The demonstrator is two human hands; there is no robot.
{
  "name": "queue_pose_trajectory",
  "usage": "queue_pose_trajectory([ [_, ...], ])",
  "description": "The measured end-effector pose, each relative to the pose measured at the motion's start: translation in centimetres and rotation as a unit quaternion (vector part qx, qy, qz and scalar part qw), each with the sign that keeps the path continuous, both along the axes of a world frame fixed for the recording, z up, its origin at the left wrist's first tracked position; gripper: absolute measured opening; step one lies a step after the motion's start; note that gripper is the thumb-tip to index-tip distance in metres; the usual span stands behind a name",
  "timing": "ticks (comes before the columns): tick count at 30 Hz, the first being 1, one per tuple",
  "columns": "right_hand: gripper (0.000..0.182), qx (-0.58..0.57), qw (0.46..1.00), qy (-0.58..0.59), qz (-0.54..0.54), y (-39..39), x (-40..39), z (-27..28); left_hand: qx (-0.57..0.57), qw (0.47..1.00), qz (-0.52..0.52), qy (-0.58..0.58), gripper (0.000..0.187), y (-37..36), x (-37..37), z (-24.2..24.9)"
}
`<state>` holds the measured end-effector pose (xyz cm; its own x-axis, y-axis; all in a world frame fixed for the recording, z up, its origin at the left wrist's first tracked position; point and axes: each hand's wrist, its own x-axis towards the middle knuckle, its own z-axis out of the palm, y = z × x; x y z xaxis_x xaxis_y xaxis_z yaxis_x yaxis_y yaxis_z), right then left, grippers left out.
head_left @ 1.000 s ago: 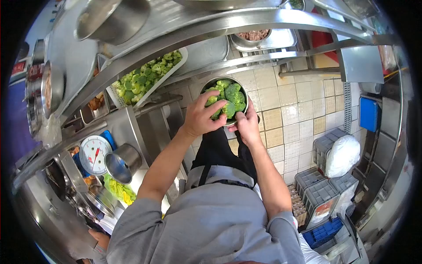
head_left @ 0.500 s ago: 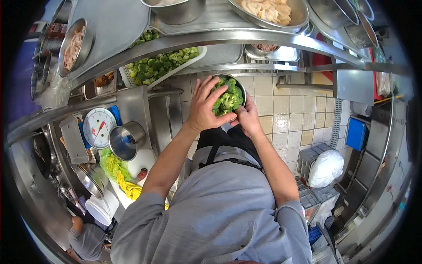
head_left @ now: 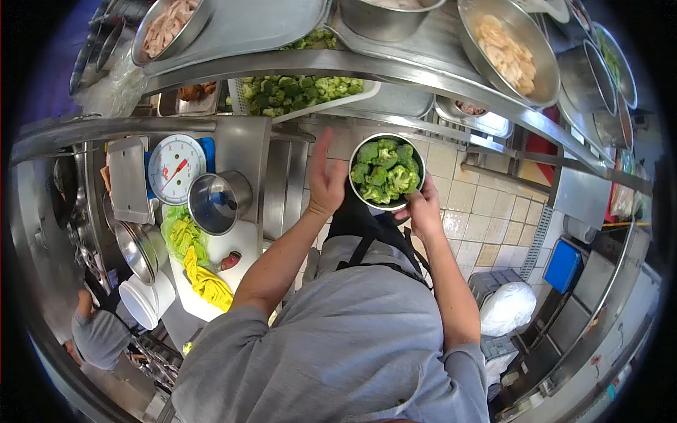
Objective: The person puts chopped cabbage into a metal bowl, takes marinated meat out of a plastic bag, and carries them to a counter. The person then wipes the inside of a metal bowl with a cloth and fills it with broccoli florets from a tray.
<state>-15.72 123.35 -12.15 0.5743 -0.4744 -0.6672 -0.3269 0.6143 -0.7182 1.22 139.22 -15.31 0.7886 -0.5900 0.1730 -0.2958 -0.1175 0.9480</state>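
Note:
In front of my waist is a round metal bowl (head_left: 422,159) filled with broccoli florets (head_left: 385,171). My right hand (head_left: 424,209) grips the bowl by its lower right rim, with thumb and fingers closed on it. Just left of the bowl, my left hand (head_left: 328,178) is apart from it, held edge-on with its fingers stretched out and nothing in it. Beyond the hands, a white basket (head_left: 376,89) of broccoli florets (head_left: 282,94) sits below the upper shelf.
At left stand a dial scale (head_left: 176,168), a metal pot (head_left: 236,190) and a cutting board (head_left: 243,243) with lettuce (head_left: 182,236) and a yellow cloth (head_left: 206,282). Bowls of food, including a sliced-food bowl (head_left: 505,56), line the upper shelf (head_left: 243,42). Another person (head_left: 100,338) is at lower left.
My left hand has come off the broccoli and moved left, away from the bowl. The bowl, in my right hand, now sits further right and faces up more fully. The view has shifted.

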Motion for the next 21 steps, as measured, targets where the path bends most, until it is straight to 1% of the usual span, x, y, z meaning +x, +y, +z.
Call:
queue_pose_trajectory([
  [1,0.047,0.002,1.0,-0.003,0.005,0.0,-0.2,-0.1,-0.021,0.99,0.077,0.113,0.082,0.1,0.6,-1.4],
  [2,0.046,-0.008,1.0,-0.002,0.002,0.1,-0.2,0.1,-0.044,0.962,0.152,0.224,0.084,0.2,1.4,-2.9],
  [3,0.046,-0.018,1.0,0.0,0.001,0.2,-0.3,0.2,-0.066,0.914,0.224,0.331,0.086,0.2,2.3,-4.3],
  [4,0.047,-0.028,1.0,-0.01,-0.009,0.3,-0.5,0.0,-0.088,0.848,0.293,0.433,0.087,0.1,3.3,-5.7],
  [5,0.047,-0.025,1.0,-0.008,-0.005,0.4,-0.6,0.0,-0.088,0.846,0.298,0.433,0.087,0.0,5.0,-7.5],
  [6,0.047,-0.027,1.0,-0.001,-0.004,0.4,-0.6,0.1,-0.153,0.756,0.354,0.529,0.087,-0.4,7.5,-9.6],
  [7,0.048,-0.028,1.0,0.007,-0.004,0.6,-0.6,0.4,-0.214,0.648,0.401,0.611,0.088,-0.8,9.7,-11.2],
  [9,0.045,-0.037,0.999,0.018,-0.023,1.0,-0.9,0.7,-0.281,0.628,0.415,0.595,0.084,-1.8,12.4,-12.8],
  [10,0.048,-0.038,0.999,0.03,-0.02,1.0,-1.2,0.4,-0.382,0.627,0.335,0.591,0.075,-1.7,13.8,-15.1],
  [11,0.052,-0.039,0.998,0.043,-0.019,1.0,-1.7,0.2,-0.475,0.615,0.25,0.577,0.067,-1.4,14.9,-17.6],
  [12,0.051,-0.04,0.998,0.038,-0.011,1.0,-2.1,0.0,-0.47,0.612,0.256,0.582,0.067,-1.8,16.0,-18.8],
  [14,0.048,-0.042,0.998,0.042,-0.028,1.6,-2.2,0.0,-0.423,0.577,0.324,0.619,0.047,-2.7,17.8,-19.5],
  [15,0.045,-0.051,0.997,0.037,-0.045,1.6,-2.0,-0.1,-0.422,0.577,0.325,0.619,0.047,-3.1,17.9,-19.1],
  [17,0.046,-0.04,0.996,0.05,-0.055,1.7,-2.0,-0.2,-0.444,0.521,0.326,0.653,0.039,-5.4,17.9,-17.9],
  [18,0.046,-0.04,0.997,0.049,-0.051,1.7,-2.0,-0.1,-0.413,0.481,0.421,0.649,0.038,-7.0,17.8,-15.9],
  [19,0.047,-0.04,0.997,0.045,-0.046,1.7,-1.9,-0.1,-0.413,0.48,0.422,0.649,0.038,-7.8,17.8,-16.1],
  [21,0.048,-0.043,0.997,0.046,-0.041,1.7,-2.0,-0.5,-0.463,0.411,0.421,0.663,0.045,-9.5,18.8,-16.3],
])
